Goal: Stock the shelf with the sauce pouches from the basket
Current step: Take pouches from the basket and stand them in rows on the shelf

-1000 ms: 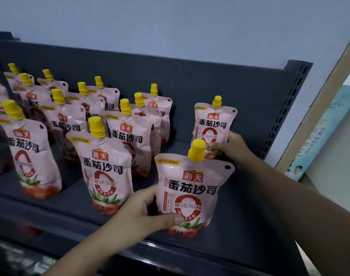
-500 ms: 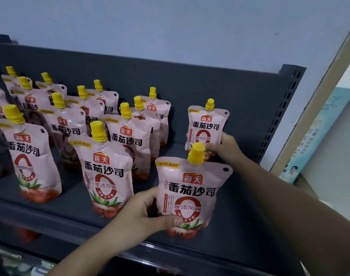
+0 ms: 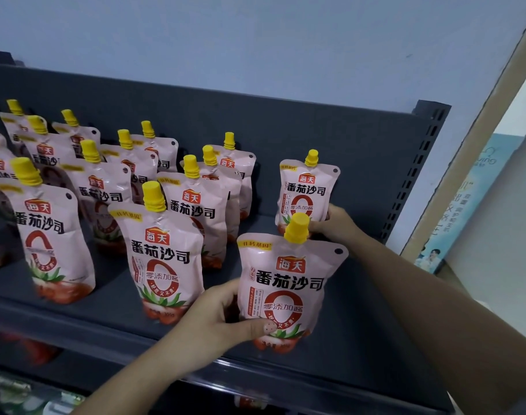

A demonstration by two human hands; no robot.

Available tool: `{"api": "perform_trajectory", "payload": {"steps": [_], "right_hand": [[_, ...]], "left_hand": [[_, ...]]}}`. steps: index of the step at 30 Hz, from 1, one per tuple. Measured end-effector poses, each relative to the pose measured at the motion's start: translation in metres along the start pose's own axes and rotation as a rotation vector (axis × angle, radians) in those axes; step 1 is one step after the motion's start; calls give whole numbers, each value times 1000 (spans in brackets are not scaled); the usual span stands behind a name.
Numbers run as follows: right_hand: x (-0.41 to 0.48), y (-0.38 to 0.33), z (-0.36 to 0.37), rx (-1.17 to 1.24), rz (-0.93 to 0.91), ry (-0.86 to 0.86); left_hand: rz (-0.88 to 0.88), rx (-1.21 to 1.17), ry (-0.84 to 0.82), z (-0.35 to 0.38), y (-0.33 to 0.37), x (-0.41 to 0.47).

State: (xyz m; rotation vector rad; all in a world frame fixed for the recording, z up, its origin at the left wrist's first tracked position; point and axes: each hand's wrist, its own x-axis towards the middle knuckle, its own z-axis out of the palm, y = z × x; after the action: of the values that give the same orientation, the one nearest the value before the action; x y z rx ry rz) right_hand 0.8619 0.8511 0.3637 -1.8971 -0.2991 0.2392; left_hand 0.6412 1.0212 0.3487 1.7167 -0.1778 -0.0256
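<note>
Sauce pouches (image 3: 166, 259) stand upright in rows on the dark grey shelf (image 3: 112, 301), each pale pink with a yellow screw cap, a red logo, bold black characters, a large red ring and tomatoes printed along the base. At the right end of the rows, the left hand (image 3: 223, 322) grips the front pouch (image 3: 285, 292) low down, thumb across its face and fingers curled behind, its base at the shelf's front edge. Behind it, the right hand (image 3: 335, 226) holds the lower right side of the rear pouch (image 3: 308, 191), which stands near the back panel (image 3: 315, 136). A blue poster (image 3: 462, 202) hangs on the wall to the right.
</note>
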Motion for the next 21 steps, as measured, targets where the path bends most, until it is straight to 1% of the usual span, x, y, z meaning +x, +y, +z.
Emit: {"api": "perform_trajectory", "payload": {"steps": [7,12,21], "right_hand": [[0,1,2,1,-10,12],[4,4,4,4,-27,57],[16,13,4,-149,-88,168]], "left_hand": [[16,2,-7,0,1,-1],[14,1,-12,0,0,0],[20,32,-1,0,-3,0]]}}
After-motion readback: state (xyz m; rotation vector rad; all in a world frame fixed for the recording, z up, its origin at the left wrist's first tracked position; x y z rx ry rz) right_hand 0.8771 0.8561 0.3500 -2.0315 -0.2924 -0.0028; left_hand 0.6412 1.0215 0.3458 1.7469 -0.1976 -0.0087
